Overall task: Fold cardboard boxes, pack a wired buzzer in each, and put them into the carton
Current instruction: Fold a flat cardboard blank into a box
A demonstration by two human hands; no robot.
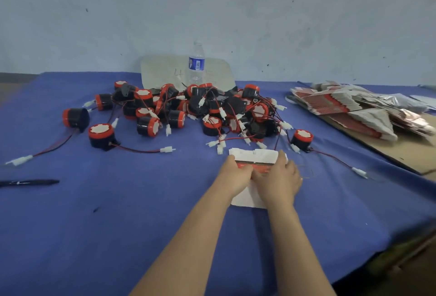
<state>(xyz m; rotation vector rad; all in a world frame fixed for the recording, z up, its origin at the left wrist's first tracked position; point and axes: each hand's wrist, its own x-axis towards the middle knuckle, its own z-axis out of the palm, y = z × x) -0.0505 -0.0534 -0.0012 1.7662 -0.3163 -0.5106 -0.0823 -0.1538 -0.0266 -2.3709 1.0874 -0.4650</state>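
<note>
A flat white and red cardboard box blank (253,157) lies on the blue cloth in front of me. My left hand (236,176) grips its left side and my right hand (280,179) grips its right side, fingers curled over the red band. Much of the blank's middle is hidden under both hands. Behind it sprawls a pile of black and red wired buzzers (203,109) with red and black leads and white plugs. One buzzer (302,139) sits alone just right of the blank. The carton is not in view.
A stack of flat box blanks (349,107) rests on brown cardboard (405,149) at the right. A clear water bottle (196,64) stands at the back before a pale sheet. A black pen (30,182) lies at the left. The table edge runs along the lower right.
</note>
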